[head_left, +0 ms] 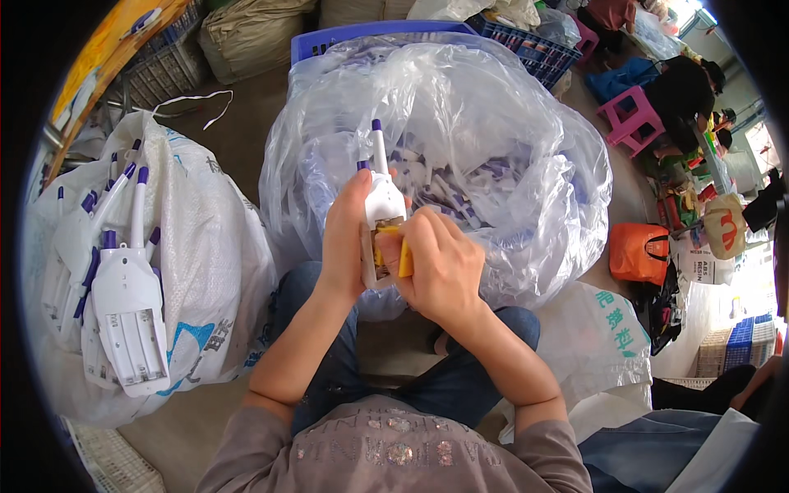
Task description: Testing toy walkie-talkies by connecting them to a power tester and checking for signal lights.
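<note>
My left hand (349,226) is wrapped round a white plastic device (383,197) with a purple-tipped antenna, held upright above my lap. Its open battery compartment faces me. Pinched in my right hand (444,263) is a small yellow object (405,258), held against the compartment; my fingers hide much of it, so its kind is unclear. Beyond my hands, a big clear plastic bag (427,90) holds many white and purple parts. On my left, a similar white device (131,308) with an open battery compartment lies with others on a white woven sack (201,222).
A blue crate (329,41) stands behind the clear bag, with another dark blue crate (526,53) to its right. Farther right are a pink stool (631,119), a seated person (686,94) and an orange bag (639,253). A white printed sack (588,337) lies beside my right knee.
</note>
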Action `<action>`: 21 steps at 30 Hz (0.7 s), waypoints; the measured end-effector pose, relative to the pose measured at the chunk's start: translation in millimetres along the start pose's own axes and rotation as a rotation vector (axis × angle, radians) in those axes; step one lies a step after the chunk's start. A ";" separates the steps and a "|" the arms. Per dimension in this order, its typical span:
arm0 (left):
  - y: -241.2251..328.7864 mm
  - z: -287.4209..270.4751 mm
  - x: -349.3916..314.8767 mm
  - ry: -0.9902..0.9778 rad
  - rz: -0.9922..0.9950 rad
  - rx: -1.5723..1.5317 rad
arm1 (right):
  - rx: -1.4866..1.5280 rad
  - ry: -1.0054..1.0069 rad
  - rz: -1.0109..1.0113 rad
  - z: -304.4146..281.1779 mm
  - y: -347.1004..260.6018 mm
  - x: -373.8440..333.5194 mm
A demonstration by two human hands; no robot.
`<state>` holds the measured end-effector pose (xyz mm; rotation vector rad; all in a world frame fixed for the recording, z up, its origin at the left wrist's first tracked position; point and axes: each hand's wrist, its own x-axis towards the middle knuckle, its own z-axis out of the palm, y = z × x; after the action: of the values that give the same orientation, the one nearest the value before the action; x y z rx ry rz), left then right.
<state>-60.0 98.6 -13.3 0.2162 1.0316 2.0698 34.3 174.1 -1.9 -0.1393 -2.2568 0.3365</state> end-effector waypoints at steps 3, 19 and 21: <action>1.4 -1.8 -1.5 -0.017 -0.056 0.027 | 0.033 -0.058 -0.017 1.2 -2.7 -4.3; 6.4 13.9 -12.1 0.041 0.034 -0.029 | 0.062 0.061 -0.060 8.4 9.5 13.0; 10.8 15.3 -14.8 0.047 0.068 0.009 | 0.096 0.099 -0.059 9.6 11.9 14.3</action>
<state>-49.3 93.4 7.4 0.2105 1.0752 2.1409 17.6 186.6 -0.8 -0.0382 -2.1379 0.3969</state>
